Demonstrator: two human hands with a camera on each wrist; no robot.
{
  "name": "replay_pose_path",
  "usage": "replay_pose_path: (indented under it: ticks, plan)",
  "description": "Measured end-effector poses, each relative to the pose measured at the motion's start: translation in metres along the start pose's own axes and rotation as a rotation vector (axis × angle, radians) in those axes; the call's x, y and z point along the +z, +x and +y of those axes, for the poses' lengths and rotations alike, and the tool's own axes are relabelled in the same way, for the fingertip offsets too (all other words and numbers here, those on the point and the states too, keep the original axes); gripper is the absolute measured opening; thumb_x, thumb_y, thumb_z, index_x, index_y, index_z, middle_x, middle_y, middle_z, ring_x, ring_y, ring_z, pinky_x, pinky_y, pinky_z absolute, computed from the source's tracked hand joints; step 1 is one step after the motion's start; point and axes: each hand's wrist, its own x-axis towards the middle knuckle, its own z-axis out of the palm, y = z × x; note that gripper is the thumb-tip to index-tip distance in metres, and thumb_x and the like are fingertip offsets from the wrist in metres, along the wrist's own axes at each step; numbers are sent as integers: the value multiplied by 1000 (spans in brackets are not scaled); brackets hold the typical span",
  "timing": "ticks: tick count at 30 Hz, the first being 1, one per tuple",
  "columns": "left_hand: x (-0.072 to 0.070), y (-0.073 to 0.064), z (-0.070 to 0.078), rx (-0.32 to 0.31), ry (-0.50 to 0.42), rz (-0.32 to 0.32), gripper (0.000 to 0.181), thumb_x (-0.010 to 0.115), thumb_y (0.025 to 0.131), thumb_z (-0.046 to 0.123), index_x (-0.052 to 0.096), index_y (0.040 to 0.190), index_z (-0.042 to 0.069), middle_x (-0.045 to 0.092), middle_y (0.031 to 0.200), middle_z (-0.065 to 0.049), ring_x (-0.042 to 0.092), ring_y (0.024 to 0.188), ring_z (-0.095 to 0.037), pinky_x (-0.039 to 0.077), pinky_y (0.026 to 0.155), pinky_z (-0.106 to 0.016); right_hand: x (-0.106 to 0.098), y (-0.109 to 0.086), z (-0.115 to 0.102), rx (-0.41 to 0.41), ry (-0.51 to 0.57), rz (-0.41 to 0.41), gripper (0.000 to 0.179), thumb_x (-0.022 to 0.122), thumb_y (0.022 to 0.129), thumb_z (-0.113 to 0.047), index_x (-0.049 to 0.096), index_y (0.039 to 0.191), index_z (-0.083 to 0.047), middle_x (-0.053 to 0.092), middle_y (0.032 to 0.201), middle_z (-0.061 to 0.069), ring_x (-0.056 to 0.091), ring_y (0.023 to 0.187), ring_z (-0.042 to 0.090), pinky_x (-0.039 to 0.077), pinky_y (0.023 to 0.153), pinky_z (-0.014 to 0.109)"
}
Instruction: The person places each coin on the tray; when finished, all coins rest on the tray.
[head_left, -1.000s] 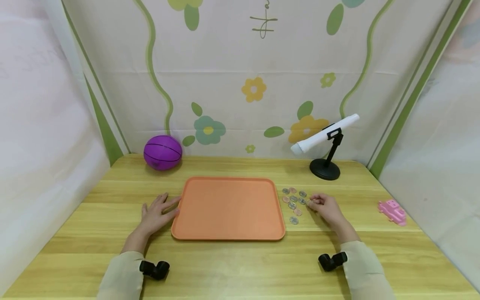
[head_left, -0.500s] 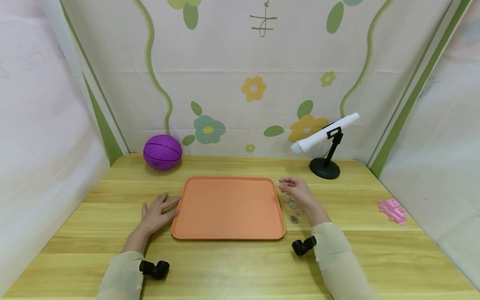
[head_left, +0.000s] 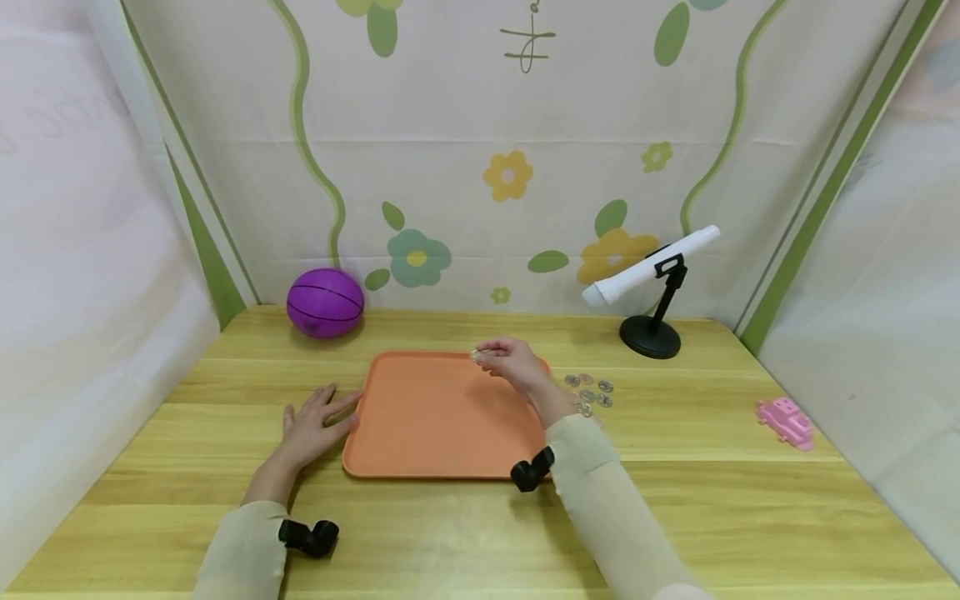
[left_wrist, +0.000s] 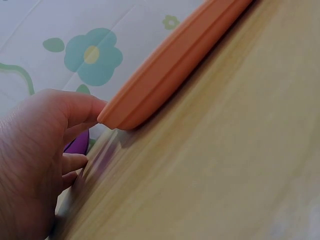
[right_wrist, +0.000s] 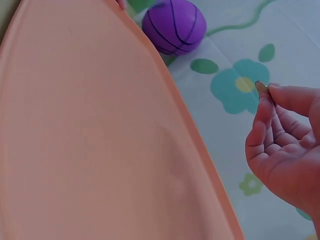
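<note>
Between thumb and fingers, my right hand [head_left: 513, 365] pinches a coin [right_wrist: 262, 88], held above the far part of an orange tray [head_left: 442, 425]. The tray lies flat on the wooden table with nothing resting on its visible surface. My left hand [head_left: 311, 429] rests on the table at the tray's left side, its fingertips touching the rim, as the left wrist view also shows. Right of the tray lie several loose coins [head_left: 604, 401], silver and copper coloured; my right forearm hides some of them.
A purple ball [head_left: 325, 303] sits at the back left. At the back right a white microphone [head_left: 648, 268] leans on a black stand [head_left: 649, 337]. A pink toy car [head_left: 785, 422] lies near the right edge. Printed fabric walls enclose the table.
My right hand has lifted a coin from the right of the pile and carried it left over the tray. The left hand has stayed at the tray's edge.
</note>
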Motion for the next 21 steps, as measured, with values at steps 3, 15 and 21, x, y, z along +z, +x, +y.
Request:
replay_pose_path:
  ticks: [3,15,21]
  plan:
    - [-1,-1,-1,-4,3,3,48,50,85,38,47,126,14,21,134,-27,11,123,-42,-7,87,-64,15,8,1,23,28,-27,33,59,81,-6,52,111,7,60,89,9,48,93,39,37,82,49]
    - [-1,0,-1,9,4,12,47,50,85,36,47,126,14,22,134,-27,11,123,-42,-7,87,-64,65,34,8,92,81,-68,29,58,81,-4,55,109,4,60,94,9,53,87,29,43,79,40]
    - [0,1,2,0,13,15,46,50,85,37,47,126,15,23,134,-27,12,123,-41,-7,87,-64,86,35,17,140,28,-103,23,59,82,-7,59,104,0,60,94,5,54,82,21,44,66,30]
